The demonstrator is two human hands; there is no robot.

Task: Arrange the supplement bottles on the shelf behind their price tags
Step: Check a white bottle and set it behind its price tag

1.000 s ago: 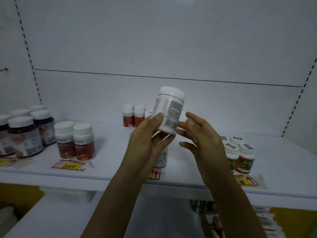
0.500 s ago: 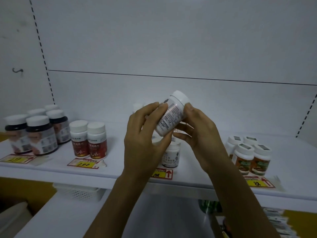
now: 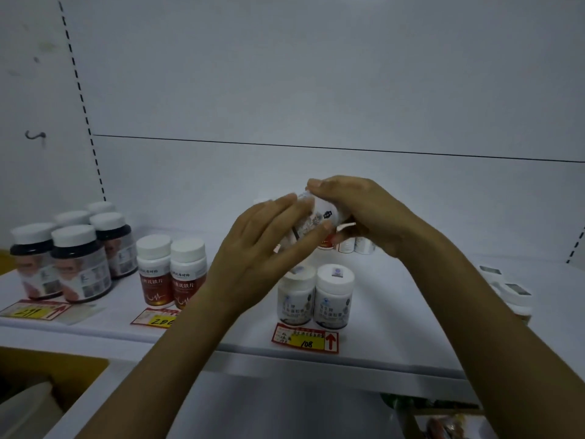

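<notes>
Both hands hold one white supplement bottle (image 3: 316, 221) in the air above a white shelf (image 3: 395, 312). The left hand (image 3: 262, 258) wraps its fingers around the bottle's body from the near side; the right hand (image 3: 357, 213) closes over the top end. The bottle is tilted, not upright, and motion blur hides its label.

Directly below the hands, two matching white bottles (image 3: 315, 299) stand side by side behind a red and yellow price tag (image 3: 305, 339), so this group looks partly filled, and the held bottle probably belongs with it.

To the left of the left hand, two red-labelled bottles (image 3: 172, 274) stand behind their own tag (image 3: 156, 318). Further left, several dark bottles (image 3: 69, 255) stand in rows behind another tag (image 3: 34, 310). These groups appear arranged.

Behind the hands, a few small bottles (image 3: 351, 245) stand near the shelf's back, mostly hidden. Beyond the right forearm, more bottles (image 3: 516, 296) are blurred; whether they sit behind a tag cannot be told. The held bottle is not yet placed.
</notes>
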